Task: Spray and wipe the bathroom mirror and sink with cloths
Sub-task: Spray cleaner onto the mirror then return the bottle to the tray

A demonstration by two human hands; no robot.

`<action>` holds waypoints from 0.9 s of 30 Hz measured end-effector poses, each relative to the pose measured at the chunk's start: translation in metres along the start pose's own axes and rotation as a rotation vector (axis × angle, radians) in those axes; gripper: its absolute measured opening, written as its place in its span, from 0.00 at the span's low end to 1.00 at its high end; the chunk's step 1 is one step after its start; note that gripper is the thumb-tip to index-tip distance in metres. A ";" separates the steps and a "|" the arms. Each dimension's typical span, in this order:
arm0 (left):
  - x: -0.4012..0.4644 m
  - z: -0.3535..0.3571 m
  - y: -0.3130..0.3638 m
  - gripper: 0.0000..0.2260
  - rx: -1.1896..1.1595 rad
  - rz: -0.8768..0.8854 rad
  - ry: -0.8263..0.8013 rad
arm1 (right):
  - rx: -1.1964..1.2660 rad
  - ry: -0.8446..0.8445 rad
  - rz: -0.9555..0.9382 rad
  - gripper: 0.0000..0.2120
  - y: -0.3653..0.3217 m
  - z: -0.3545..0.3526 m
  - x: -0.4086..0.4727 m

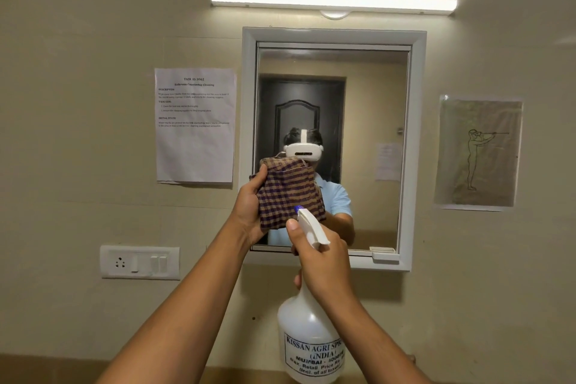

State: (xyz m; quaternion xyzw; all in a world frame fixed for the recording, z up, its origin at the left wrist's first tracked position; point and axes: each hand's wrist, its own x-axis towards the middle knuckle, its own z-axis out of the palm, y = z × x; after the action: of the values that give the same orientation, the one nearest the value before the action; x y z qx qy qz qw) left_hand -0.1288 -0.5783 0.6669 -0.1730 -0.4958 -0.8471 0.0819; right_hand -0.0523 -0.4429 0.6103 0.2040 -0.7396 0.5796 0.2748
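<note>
Spraying step in hand. Left hand (249, 212) pinched a folded checked cloth (288, 193) before the mirror (367, 121). Right hand (324, 262) curled round the spray bottle (307, 343) neck, nozzle at the cloth. Next, likely: squeeze the trigger, then wipe the glass.

We see a tube light (333, 2), with a printed notice (195, 125), switch plate (140, 262) and line drawing (479, 153) below it.

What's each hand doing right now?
Left hand: closed, holding the checked cloth up at the mirror.
Right hand: closed, holding the spray bottle.
</note>
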 end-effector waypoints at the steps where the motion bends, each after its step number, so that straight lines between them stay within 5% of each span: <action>1: -0.002 -0.002 0.001 0.25 -0.001 -0.001 0.009 | 0.011 -0.006 0.006 0.16 0.000 0.000 -0.002; 14: -0.032 -0.055 0.003 0.23 -0.133 -0.011 0.078 | 0.042 0.101 0.017 0.08 -0.012 -0.015 0.021; 24: -0.035 -0.051 0.010 0.17 -0.316 -0.013 -0.096 | -0.030 0.364 -0.028 0.16 -0.076 -0.096 0.113; 27: -0.029 -0.042 0.014 0.24 -0.365 -0.046 -0.212 | -0.086 0.440 -0.039 0.19 -0.091 -0.125 0.146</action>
State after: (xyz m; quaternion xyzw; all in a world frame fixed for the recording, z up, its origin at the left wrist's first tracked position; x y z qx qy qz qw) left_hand -0.1062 -0.6228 0.6482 -0.2615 -0.3440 -0.9016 -0.0227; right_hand -0.0861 -0.3416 0.7944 0.0748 -0.6817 0.5726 0.4492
